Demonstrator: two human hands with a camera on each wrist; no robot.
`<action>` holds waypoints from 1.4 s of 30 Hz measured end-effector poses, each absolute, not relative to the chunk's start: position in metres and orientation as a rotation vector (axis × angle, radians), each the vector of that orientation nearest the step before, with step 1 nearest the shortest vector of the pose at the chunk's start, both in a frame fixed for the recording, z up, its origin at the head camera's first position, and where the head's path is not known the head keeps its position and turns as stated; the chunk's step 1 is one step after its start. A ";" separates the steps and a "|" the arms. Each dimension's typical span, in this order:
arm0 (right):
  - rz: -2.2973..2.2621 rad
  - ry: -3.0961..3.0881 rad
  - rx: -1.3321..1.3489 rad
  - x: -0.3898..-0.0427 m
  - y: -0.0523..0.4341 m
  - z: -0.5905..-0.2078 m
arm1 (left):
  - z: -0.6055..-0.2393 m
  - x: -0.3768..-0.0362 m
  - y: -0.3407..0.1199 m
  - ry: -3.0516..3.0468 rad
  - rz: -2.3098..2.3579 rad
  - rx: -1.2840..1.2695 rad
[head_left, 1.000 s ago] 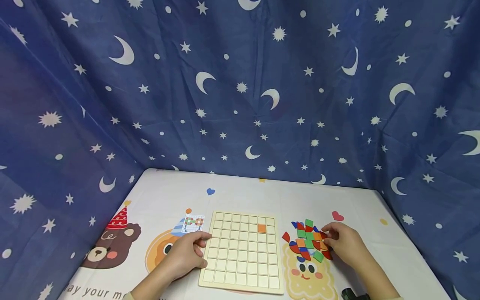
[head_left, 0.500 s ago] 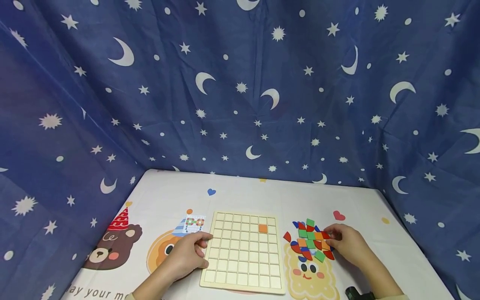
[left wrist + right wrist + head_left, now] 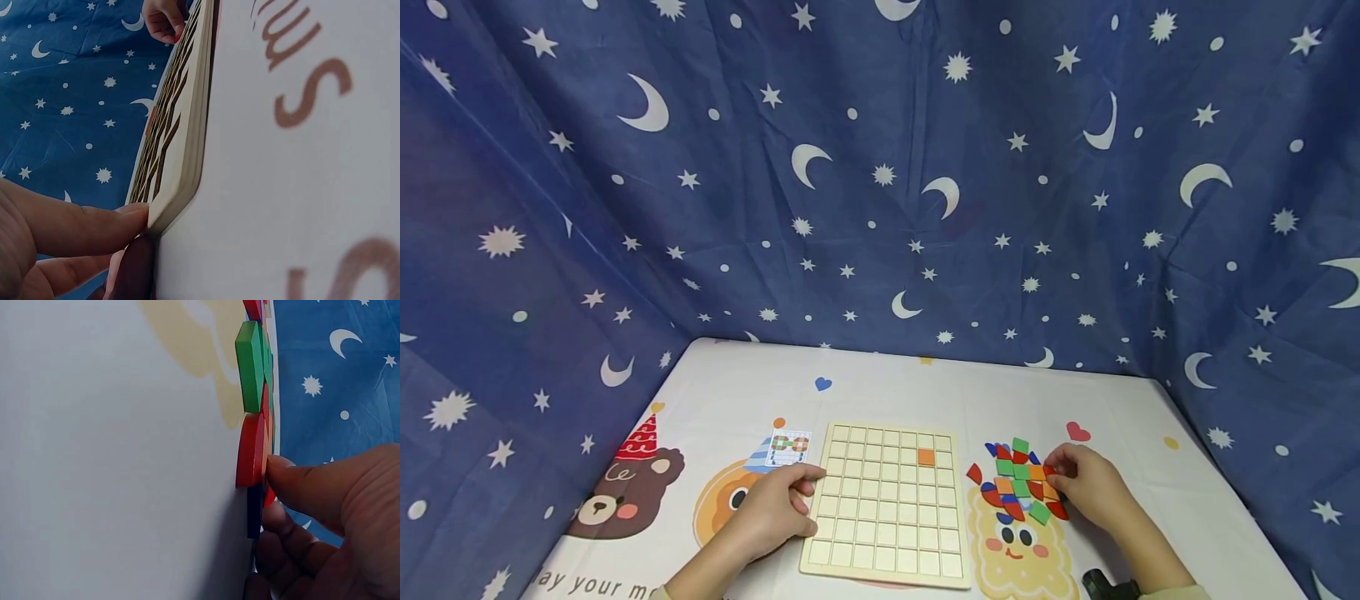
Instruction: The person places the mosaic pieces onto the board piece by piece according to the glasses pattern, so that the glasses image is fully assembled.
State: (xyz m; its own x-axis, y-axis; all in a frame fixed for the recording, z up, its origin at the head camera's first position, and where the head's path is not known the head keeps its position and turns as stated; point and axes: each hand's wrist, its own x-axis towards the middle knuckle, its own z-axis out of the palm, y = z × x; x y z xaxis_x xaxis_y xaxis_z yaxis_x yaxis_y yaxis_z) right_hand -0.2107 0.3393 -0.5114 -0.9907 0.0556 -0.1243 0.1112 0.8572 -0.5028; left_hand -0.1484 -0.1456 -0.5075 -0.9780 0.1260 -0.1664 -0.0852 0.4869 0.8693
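Board: the wooden grid board (image 3: 887,502) lies flat near the front edge of the tabletop (image 3: 880,392), about midway along it. One orange tile (image 3: 926,457) sits in a cell close to its far right corner; the other cells show bare.

Left hand: our left hand (image 3: 771,510) rests at the board's left edge, thumb and fingertips (image 3: 94,228) pressed against the rim, as the left wrist view shows. It steadies the board and does not lift it.

Right hand: our right hand (image 3: 1086,486) is at the right side of the pile of tiles (image 3: 1017,483), fingers curled. In the right wrist view the thumb (image 3: 312,487) presses on a red tile (image 3: 251,450) at the pile's edge; we read it as a pinch just forming, though the other fingers' contact is partly hidden.

Pile: flat red, green, orange and blue pieces lie overlapping, just right of the board and toward the tabletop's front right part.

Card: a small pattern card (image 3: 787,447) lies just beyond the board's far left corner.

Doing it well: we judge it best to free one tile cleanly, sliding it clear of its neighbours before lifting, so the pile does not scatter, and to keep the left hand firm on the board.
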 end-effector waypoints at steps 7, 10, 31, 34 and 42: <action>-0.847 2.908 0.139 -0.209 0.340 -0.510 | -0.508 -0.148 -0.146 2.524 1.488 0.035; -0.864 2.902 0.136 -0.208 0.340 -0.509 | -0.508 -0.148 -0.146 2.522 1.493 0.029; -1.036 2.903 0.089 -0.207 0.309 -0.491 | -0.508 -0.148 -0.145 2.536 1.491 0.027; -1.055 2.901 0.070 -0.210 0.297 -0.491 | -0.508 -0.148 -0.146 2.533 1.494 0.029; -1.126 2.890 -0.008 -0.217 0.264 -0.493 | -0.508 -0.148 -0.146 2.521 1.499 0.038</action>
